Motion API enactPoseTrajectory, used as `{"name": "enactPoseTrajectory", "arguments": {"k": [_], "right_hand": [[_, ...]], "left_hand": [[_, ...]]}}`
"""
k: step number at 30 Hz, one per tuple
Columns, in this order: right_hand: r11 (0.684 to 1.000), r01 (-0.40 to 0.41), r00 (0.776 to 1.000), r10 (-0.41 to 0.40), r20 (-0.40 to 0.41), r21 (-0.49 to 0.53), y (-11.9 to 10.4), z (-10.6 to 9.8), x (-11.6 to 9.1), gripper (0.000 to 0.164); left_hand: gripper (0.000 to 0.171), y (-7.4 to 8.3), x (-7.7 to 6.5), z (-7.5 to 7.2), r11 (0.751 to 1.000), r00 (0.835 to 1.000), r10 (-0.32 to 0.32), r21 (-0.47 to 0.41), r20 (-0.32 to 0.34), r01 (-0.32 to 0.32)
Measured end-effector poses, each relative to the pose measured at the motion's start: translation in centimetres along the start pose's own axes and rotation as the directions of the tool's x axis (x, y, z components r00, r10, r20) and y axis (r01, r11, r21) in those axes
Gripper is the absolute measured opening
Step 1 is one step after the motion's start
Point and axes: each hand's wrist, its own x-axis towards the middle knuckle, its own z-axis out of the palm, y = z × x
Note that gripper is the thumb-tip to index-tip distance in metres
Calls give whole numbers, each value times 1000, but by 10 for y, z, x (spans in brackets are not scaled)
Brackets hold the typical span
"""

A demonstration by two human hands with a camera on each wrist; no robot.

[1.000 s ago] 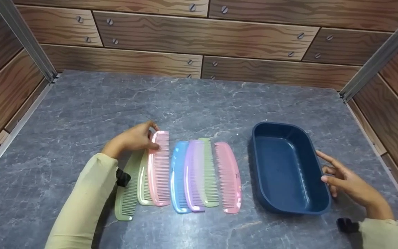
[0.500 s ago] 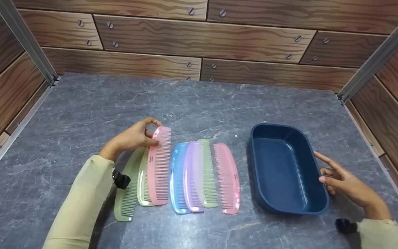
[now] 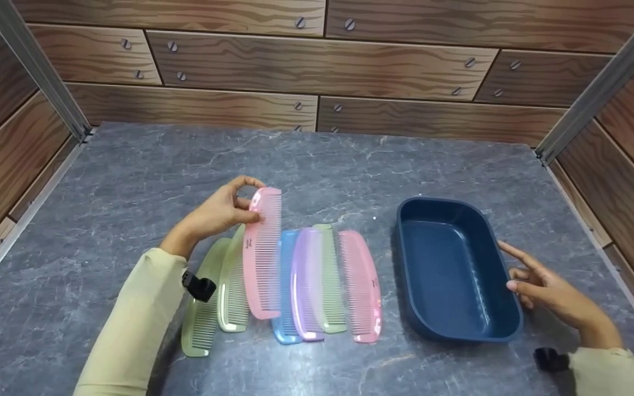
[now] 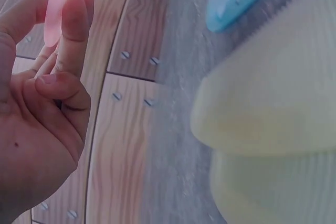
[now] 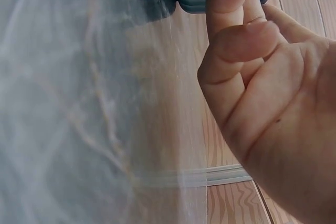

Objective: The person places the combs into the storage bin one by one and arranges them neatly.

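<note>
My left hand (image 3: 218, 213) pinches a pink comb (image 3: 256, 258) near its top end, thumb in front. The comb stands upright-tilted above the table, its lower end overlapping a blue comb (image 3: 285, 331). Left of it lie two green combs, a pale one (image 3: 233, 297) and a darker one (image 3: 198, 330) partly hidden by the wrist. A purple comb (image 3: 299, 291) overlaps the blue one and a green comb (image 3: 334, 291); a second pink comb (image 3: 371, 286) lies apart. My right hand (image 3: 556, 294) touches the right side of a dark blue basin (image 3: 449, 269), index finger extended.
The combs and basin are on a grey marbled tabletop (image 3: 317, 170). Wood-patterned panels (image 3: 306, 60) close off the back and both sides, with metal posts (image 3: 597, 88) at the far corners. Black wrist mounts (image 3: 198, 286) sit at both sleeves.
My left hand has raised the pink comb off the table and moved it slightly right, uncovering more of the pale green comb. The right hand stays at the basin.
</note>
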Motion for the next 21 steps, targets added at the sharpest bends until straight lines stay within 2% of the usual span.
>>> {"name": "enactPoseTrajectory", "arguments": {"k": [9,16,21], "right_hand": [[998,-32,999,30,-43,-46,-1,2,-4,69],[998,-17,999,14,-45,-55,0,4,-3,69],[999,5,999,-7,-39,-51,-1,3,-1,70]], "left_hand": [[52,20,10,11,997,997,79,-7,-17,-79],[53,35,24,23,993,993,115,-14,-29,-115],[53,45,38,34,986,987,162,-42,-13,-163]]}}
